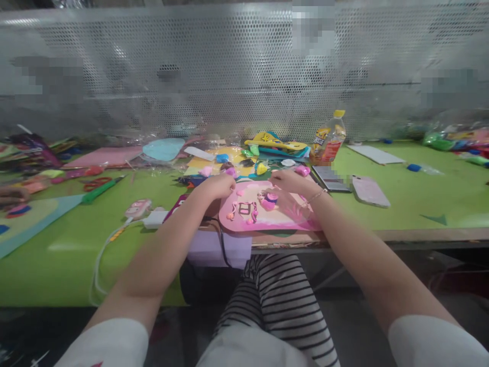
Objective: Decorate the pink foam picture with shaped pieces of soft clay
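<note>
A pink board [238, 224] with rounded corners lies at the table's front edge. It bears a raised figure [269, 201] in pink and purple, a dark square outline and small pink shapes. My left hand [220, 186] is at the board's upper left corner, fingers curled together. Over the board's top edge is my right hand [287, 181], also with curled fingers. Anything inside either hand is too small or hidden to make out. Just beyond the hands sit soft-looking lumps: a yellow one [261, 168], a pink one [303, 170] and several others.
A drink bottle [329, 140] stands at the back, near a pale phone [370, 191] and a dark flat device [331, 178]. On the left are green-handled scissors [100, 190], a white charger [155, 219] with a cable, and another person's hand [13, 195]. A perforated metal screen [229, 76] rises behind.
</note>
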Tool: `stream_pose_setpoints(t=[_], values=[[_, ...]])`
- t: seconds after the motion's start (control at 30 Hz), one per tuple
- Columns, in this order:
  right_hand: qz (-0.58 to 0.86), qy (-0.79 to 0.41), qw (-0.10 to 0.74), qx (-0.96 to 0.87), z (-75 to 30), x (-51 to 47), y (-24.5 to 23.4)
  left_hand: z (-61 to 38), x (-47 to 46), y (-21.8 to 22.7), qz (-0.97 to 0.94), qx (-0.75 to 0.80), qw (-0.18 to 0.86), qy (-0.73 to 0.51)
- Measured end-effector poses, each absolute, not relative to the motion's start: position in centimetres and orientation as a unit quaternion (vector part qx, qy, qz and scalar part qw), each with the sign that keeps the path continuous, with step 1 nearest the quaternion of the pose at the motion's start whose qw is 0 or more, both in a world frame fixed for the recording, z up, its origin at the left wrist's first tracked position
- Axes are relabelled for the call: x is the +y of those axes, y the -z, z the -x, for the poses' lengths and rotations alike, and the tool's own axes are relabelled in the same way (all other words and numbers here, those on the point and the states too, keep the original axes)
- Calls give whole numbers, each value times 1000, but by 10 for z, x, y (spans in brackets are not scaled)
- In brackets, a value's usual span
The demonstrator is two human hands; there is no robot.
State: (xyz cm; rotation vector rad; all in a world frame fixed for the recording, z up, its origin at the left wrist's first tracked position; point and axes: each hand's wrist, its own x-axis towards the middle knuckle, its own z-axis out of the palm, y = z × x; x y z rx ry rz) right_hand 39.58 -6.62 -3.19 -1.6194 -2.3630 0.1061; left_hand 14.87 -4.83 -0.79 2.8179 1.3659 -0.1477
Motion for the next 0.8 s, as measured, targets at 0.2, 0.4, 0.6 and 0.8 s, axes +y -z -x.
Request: stream_pose_setpoints(t=[0.2, 0.4, 0.6, 0.8], values=[[665, 64, 172, -724, -423, -64, 12, -155, -62, -1, -890, 442, 0, 113], [726, 60, 62, -682, -449, -73, -2, -165, -78, -9, -886, 430, -5, 173], [715, 25, -54, -697, -457, -82, 0, -169, -90, -6, -883, 417, -17, 215], [719, 73, -73, -688, -477, -68, -17, -158, -90, -1, -895, 397, -40, 200]])
